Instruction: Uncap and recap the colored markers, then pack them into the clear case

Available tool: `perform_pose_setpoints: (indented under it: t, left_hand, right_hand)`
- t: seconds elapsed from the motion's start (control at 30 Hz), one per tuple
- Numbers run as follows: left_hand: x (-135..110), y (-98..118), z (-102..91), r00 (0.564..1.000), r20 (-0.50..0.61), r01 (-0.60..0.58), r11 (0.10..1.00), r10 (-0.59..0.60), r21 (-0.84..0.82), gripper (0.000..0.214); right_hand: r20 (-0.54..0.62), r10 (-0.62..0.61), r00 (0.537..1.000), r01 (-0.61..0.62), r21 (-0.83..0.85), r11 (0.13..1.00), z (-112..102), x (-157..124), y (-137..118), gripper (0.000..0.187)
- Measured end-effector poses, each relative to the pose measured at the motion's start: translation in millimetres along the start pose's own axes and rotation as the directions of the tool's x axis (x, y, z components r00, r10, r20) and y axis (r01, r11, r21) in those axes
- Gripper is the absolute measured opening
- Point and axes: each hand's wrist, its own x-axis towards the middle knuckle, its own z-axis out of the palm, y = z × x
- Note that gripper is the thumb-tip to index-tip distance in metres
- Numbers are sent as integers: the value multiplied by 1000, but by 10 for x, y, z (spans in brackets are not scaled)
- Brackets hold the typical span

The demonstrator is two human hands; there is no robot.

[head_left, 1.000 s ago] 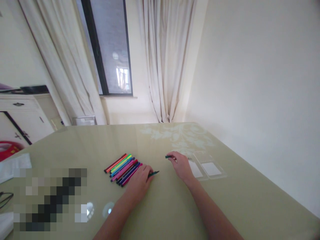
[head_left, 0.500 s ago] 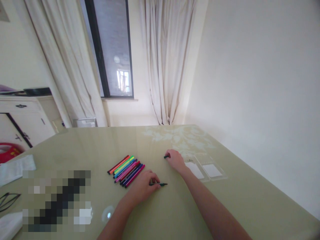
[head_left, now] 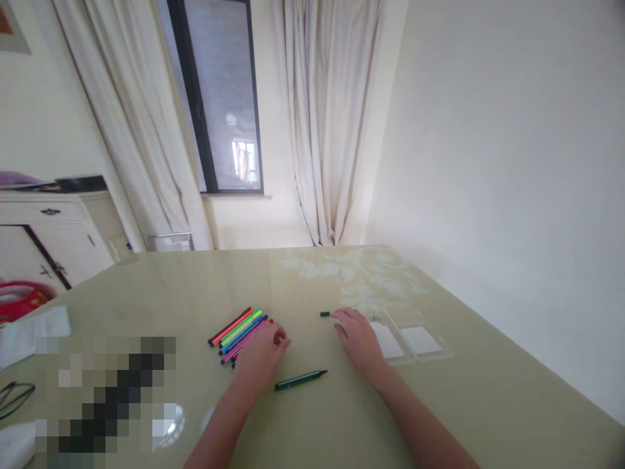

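Observation:
My left hand [head_left: 258, 357] rests with curled fingers on the near end of a row of coloured marker pens [head_left: 237, 329] laid side by side on the pale green table [head_left: 312, 417]. Whether it grips one is hidden. An uncapped dark green marker [head_left: 300, 379] lies loose on the table just right of that hand. My right hand [head_left: 358, 337] lies flat, fingers stretched, its fingertips beside the small dark green cap [head_left: 325, 314], which sits free on the table.
A clear open plastic case [head_left: 407, 339] lies right of my right hand. White cloth [head_left: 29, 329] and a blurred-out patch sit at the left. Curtains, a window and a white wall stand behind the table; a white cabinet [head_left: 53, 241] is far left.
My left hand let go of the green marker and moved left onto the row of pens. My right hand released the cap and drew back slightly.

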Motion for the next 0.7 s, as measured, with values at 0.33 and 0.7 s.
perform_pose_setpoints:
  t: [0.33, 0.7]
  left_hand:
    - [8, -50, 32, 997, -2, -81, 981, 83, 176, 11]
    - [-144, 298, 123, 940, 14, -332, 927, 340, -176, 27]
  right_hand:
    - [8, -62, 998, 58, 240, 969, 41, -42, -242, 25]
    - [147, -177, 973, 49, 619, 783, -143, -43, -320, 17]
